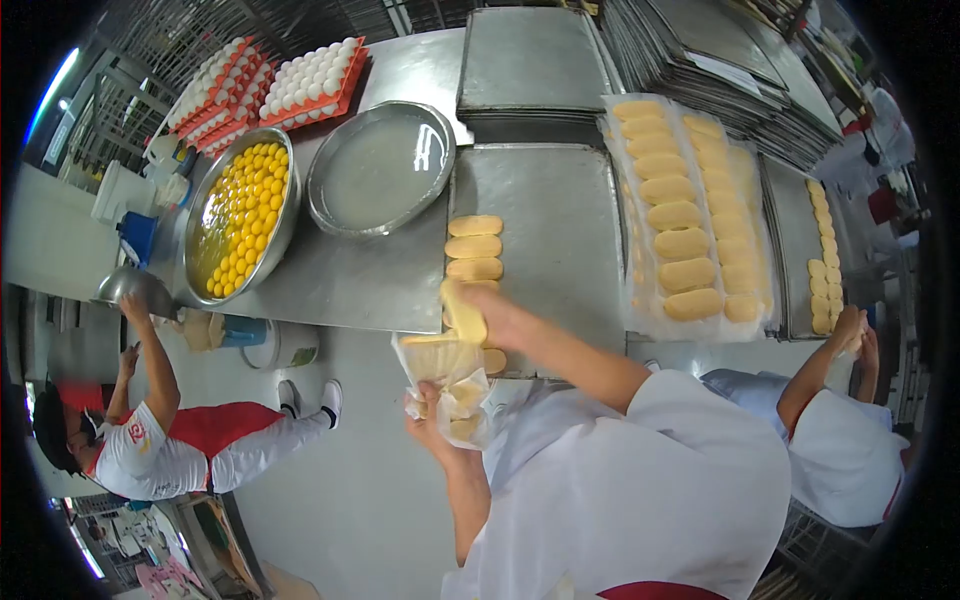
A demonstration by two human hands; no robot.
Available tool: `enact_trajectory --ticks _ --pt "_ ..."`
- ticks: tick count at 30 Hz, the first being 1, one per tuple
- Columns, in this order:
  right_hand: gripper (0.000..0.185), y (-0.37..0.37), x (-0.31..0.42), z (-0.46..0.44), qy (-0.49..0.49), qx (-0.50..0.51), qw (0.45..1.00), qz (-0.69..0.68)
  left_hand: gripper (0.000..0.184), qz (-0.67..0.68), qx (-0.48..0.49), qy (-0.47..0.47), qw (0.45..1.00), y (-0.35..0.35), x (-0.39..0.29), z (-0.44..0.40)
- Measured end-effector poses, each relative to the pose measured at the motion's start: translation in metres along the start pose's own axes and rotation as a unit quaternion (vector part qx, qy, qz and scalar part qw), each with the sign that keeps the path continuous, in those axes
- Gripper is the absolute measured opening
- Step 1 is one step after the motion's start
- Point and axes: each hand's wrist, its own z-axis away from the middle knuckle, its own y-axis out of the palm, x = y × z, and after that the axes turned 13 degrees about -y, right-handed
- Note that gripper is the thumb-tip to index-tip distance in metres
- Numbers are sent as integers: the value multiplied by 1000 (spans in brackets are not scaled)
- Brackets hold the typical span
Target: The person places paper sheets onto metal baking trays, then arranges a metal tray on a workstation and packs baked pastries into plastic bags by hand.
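Observation:
My left hand (432, 428) is closed on a crumpled translucent paper sheet (420, 362), which has several pale cakes on it. Just above, the fingers of my right hand (492, 315) grip an oblong yellow sponge cake (463, 312). Both hands are over the near left edge of a metal tray (560, 230). Along that tray's left side runs a row of similar oblong cakes (474, 246), partly covered by my right hand. More oblong cakes (674, 215) lie in columns on layered translucent sheets to the right.
A steel bowl of egg yolks (190, 250) and a basin of cloudy liquid (318, 205) stand left. Behind are egg trays (318, 82) and stacked metal trays (535, 60). One co-worker (150, 450) stands left with a metal bowl; another (840, 440) works at right.

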Motion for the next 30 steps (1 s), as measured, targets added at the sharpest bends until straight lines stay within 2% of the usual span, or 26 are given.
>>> enact_trajectory --ticks 1,3,4,6,7,8,10,11,12,17,20,22,23,24,25,26,27,28,30 --pt "37 -6 15 -12 -1 -41 999 -25 20 2 -5 3 1000 0 -1 2" --pt "31 9 70 -14 -106 -108 989 -7 23 14 11 24 1000 2 -8 6" --pt "33 -4 84 -36 -201 -146 953 175 23 17 5 29 999 4 -14 10" --pt "31 -37 103 -92 -350 -186 776 491 29 23 15 34 999 7 -23 18" --pt "29 -50 107 -113 -399 -191 652 615 29 25 9 38 999 2 -22 17" --pt "29 -54 107 -120 -398 -184 656 615 34 36 19 23 999 -4 -21 16" --pt "28 -62 105 -133 -468 -50 479 742 38 50 26 12 998 -8 -21 16" --pt "33 -68 100 -140 -469 -3 489 736 39 82 51 -14 995 -9 -23 17" --pt "33 -77 98 -144 -470 0 489 735 42 115 77 -41 990 -8 -24 16" --pt "40 -83 98 -135 -452 66 543 705 44 93 64 -39 993 -8 -27 23" --pt "39 -80 107 -130 -427 112 536 720 43 97 85 -55 990 -9 -29 17" --pt "38 -75 105 -122 -414 97 548 720 43 112 98 -72 986 -12 -25 13" --pt "38 -71 104 -115 -401 85 560 720 44 78 100 -49 991 -16 -19 10" --pt "38 -67 103 -105 -401 87 560 719 44 63 97 -34 993 -20 -14 6" --pt "38 -58 103 -94 -448 65 533 714 45 48 94 -19 994 -25 -9 2" --pt "38 -44 99 -82 -495 46 507 704 45 35 67 -60 995 -29 -8 -5" --pt "38 -31 92 -63 -450 103 588 664 46 24 35 -98 994 -34 -9 -9" --pt "38 -13 81 -40 -398 164 660 616 46 30 20 -85 996 -33 -9 -14" --pt "38 27 57 17 -178 301 771 532 45 -17 6 -29 999 -23 -5 -19"
